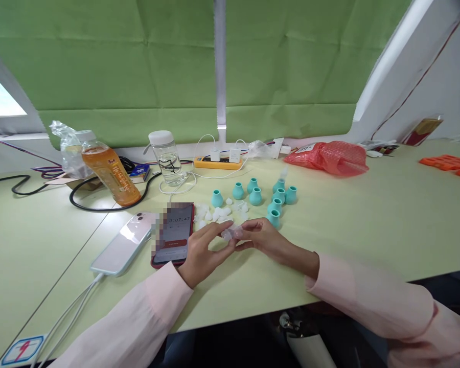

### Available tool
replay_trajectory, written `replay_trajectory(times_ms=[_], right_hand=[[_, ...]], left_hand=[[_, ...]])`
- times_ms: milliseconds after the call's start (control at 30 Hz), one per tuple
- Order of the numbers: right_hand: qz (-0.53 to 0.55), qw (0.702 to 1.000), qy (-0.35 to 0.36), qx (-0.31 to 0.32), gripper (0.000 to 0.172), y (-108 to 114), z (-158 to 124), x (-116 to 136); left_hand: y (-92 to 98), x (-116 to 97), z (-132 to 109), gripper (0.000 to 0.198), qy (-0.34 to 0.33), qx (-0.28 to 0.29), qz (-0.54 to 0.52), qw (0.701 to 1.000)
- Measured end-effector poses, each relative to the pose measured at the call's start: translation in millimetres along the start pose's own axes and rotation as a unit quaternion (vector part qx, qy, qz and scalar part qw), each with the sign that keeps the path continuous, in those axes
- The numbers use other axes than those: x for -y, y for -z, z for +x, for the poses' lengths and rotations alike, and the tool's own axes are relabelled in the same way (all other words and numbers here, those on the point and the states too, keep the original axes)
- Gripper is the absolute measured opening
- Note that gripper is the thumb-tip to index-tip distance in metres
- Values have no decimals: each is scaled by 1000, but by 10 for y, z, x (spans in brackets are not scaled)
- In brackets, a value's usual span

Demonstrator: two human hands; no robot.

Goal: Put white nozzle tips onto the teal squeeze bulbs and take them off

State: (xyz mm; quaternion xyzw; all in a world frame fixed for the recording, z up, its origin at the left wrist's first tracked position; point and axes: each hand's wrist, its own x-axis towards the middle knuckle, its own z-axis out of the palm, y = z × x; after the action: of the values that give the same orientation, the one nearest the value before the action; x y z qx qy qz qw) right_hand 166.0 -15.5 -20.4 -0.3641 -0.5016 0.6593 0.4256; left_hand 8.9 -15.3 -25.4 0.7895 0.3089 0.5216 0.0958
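My left hand (pixel 205 250) and my right hand (pixel 264 237) meet over the pale green table (pixel 368 225). Both pinch a small clear plastic piece (pixel 230 233) between their fingertips. Just behind my hands lies a scatter of small clear and white pieces (pixel 218 210). Beyond those stand several teal rubber caps (pixel 270 197), some in a loose row and some in a cluster to the right. Both sleeves are pale pink.
A red phone (pixel 174 235) showing a timer lies beside my left hand, next to a pale phone (pixel 124 244) on a white cable. Farther back stand an orange drink bottle (pixel 111 174), a clear bottle (pixel 166 158), a yellow power strip (pixel 218 162) and a red bag (pixel 329 157).
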Motion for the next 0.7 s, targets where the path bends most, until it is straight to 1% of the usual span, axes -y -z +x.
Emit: replay_trajectory(times_ms=[33, 67, 100, 133, 167, 200, 233, 267, 300, 333, 367, 400, 467, 533, 567, 600, 700], right_hand=[[-68, 997, 23, -17, 27, 19, -20, 16], [-145, 986, 63, -44, 34, 49, -48, 33], [-228, 963, 119, -82, 39, 92, -84, 52], [-315, 923, 182, -127, 43, 147, -126, 70], [-401, 868, 240, -169, 43, 212, -171, 87], [-480, 805, 281, -208, 40, 284, -215, 101], [-546, 745, 298, -239, 37, 358, -255, 111], [-601, 695, 294, -263, 36, 430, -287, 116], [-645, 657, 273, -279, 37, 494, -309, 115], [-681, 629, 240, -287, 39, 547, -322, 108], [-709, 610, 201, -290, 41, 586, -325, 97], [-729, 600, 163, -288, 43, 611, -320, 82], [-743, 598, 106, -280, 44, 626, -297, 51], [-747, 601, 86, -272, 41, 609, -270, 25], [-753, 595, 85, -267, 40, 597, -260, 14], [-764, 584, 85, -261, 40, 585, -252, 6], [-802, 538, 85, -244, 39, 564, -242, -20]], left_hand=[[1, -5, 4, 25, 47, -3, -5, 999], [0, -10, 10, 25, 96, -4, -17, 995], [-2, -13, 19, 25, 142, -3, -32, 989], [-3, -16, 28, 25, 182, -2, -51, 982], [-5, -18, 38, 26, 214, 0, -69, 974], [-7, -20, 48, 26, 238, 2, -85, 968], [-7, -21, 57, 26, 254, 2, -101, 962], [-7, -23, 66, 26, 266, 5, -117, 957], [-6, -23, 72, 26, 274, 12, -134, 952], [-5, -22, 75, 27, 280, 21, -151, 948], [-5, -20, 76, 27, 284, 31, -169, 943], [-5, -17, 73, 29, 285, 43, -186, 939], [-9, -9, 62, 36, 284, 66, -214, 932], [-15, -3, 50, 40, 285, 84, -223, 928], [-18, -1, 46, 40, 287, 91, -223, 927], [-21, 0, 45, 39, 290, 97, -221, 926], [-30, 7, 52, 35, 296, 107, -236, 919]])
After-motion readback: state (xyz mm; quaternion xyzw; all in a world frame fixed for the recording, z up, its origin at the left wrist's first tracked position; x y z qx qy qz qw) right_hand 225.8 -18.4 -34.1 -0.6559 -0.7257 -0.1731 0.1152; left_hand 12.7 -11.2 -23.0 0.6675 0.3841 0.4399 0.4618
